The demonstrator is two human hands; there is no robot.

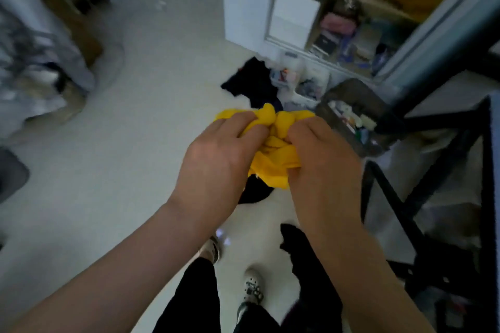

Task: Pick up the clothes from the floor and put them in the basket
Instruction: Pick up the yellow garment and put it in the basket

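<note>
A bunched yellow garment is held up in front of me, above the floor. My left hand grips its left side and my right hand grips its right side, fingers curled into the cloth. A black garment lies on the white floor beyond my hands, near the shelf. Another dark piece of cloth shows just under the yellow one. More dark cloth lies by my right foot. I cannot make out a laundry basket for certain.
A black metal frame stands at the right. A dark bin of small items sits beside it, with an open shelf unit behind. Piled fabric and boxes fill the left side. My feet are below.
</note>
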